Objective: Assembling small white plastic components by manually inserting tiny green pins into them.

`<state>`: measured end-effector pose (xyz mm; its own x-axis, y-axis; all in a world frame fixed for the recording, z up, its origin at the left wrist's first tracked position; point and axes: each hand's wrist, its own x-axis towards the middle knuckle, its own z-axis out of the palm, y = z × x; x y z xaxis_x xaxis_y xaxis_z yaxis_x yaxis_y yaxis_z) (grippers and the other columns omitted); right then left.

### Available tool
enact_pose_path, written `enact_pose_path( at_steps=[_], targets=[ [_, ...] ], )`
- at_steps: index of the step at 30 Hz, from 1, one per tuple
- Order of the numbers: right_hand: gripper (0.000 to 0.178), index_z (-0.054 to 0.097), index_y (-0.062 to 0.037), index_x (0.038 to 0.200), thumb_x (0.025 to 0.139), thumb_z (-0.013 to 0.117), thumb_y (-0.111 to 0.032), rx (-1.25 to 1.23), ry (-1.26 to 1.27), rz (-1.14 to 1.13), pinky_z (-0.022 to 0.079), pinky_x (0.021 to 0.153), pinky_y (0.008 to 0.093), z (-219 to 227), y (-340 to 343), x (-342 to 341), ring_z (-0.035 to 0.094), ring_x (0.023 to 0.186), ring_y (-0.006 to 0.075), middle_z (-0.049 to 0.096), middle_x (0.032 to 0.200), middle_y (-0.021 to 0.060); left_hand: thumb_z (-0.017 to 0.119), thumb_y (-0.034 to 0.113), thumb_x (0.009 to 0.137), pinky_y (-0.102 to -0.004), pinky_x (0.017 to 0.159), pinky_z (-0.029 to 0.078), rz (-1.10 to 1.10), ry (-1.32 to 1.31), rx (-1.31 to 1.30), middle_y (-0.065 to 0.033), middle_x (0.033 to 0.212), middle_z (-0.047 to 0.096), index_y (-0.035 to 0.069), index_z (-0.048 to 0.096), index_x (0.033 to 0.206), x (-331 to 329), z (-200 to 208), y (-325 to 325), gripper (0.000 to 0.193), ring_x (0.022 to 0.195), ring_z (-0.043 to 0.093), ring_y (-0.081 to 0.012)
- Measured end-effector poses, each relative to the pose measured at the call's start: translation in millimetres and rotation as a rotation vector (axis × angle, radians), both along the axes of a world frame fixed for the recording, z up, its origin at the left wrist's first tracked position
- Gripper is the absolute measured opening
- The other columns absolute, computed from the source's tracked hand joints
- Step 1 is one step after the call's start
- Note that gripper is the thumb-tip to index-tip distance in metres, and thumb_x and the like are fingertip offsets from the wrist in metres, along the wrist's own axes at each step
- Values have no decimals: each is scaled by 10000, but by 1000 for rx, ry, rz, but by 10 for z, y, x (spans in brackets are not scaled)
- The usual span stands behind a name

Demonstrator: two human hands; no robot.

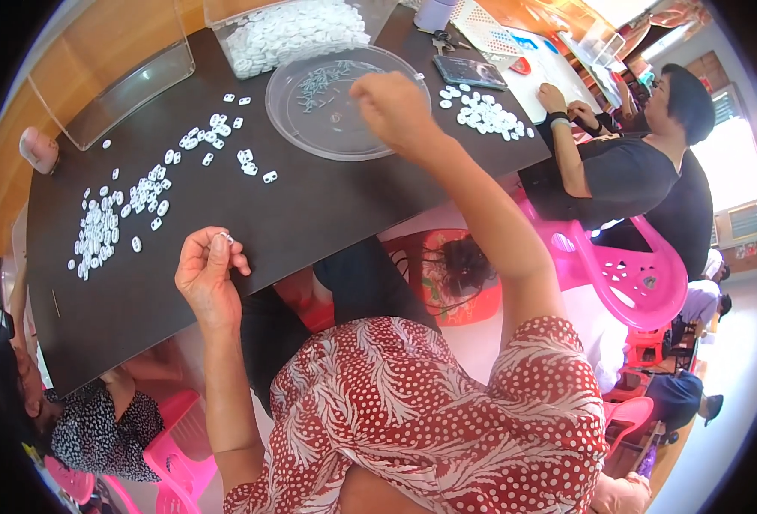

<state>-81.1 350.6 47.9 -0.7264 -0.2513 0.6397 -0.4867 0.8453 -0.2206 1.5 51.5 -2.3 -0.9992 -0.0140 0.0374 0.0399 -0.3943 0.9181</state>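
Observation:
My left hand (210, 276) is near the front edge of the dark table, its thumb and fingertips pinched on a small white plastic piece (227, 237). Over the right part of a clear round plastic tray (288, 135) is my right hand (395, 110), its fingers curled closed. What its fingertips hold, if anything, cannot be made out. Beside them in the tray lie thin grey metal pieces that look like screws (317, 84). Small white oval plastic pieces with dark holes (97, 230) are scattered across the table's left side, with a few more (248, 163) nearer the tray.
A clear bin heaped with white pieces (297, 34) stands behind the tray. Plain white pieces (490, 116) and a phone (471, 73) lie to the right. An upright clear plastic box (113, 86) is at the back left. A co-worker (627, 163) sits at the right.

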Motion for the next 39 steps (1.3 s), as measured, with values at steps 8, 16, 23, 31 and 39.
enact_pose_path(
  at_steps=[8,16,23,31,39],
  targets=[
    [148,669,-19,860,738,594,21,-906,-227,-490,427,593,220,32,1144,721,531,656,71,614,718,6,566,98,897,-234,500,431,-2,-55,9,-63,747,567,4,561,908,-6,84,75,95,564,503,-107],
    [112,649,-24,884,775,642,-1,-831,-482,103,479,709,225,-148,-507,881,579,797,70,628,852,6,587,95,882,-223,478,435,-55,-114,63,-85,726,598,-17,576,908,156,236,354,116,530,523,-114],
    [89,591,-4,860,785,631,-27,-592,-444,368,468,605,277,-44,-1223,878,583,700,156,582,736,68,582,106,888,-225,471,428,-55,-121,105,-74,722,590,-12,567,910,172,230,328,121,527,520,-117],
    [113,590,-6,880,778,638,-15,-725,-514,337,502,634,262,-70,-1280,908,617,722,141,593,770,72,569,77,886,-231,477,435,-3,-127,130,-84,741,587,-21,559,930,274,217,289,108,543,530,-126],
    [171,600,13,950,787,646,4,-955,-764,322,498,732,221,37,-1245,918,599,792,79,625,853,36,558,37,885,-200,510,449,-51,-84,159,-71,763,612,-28,579,942,258,279,300,89,600,552,-91]
  ],
)
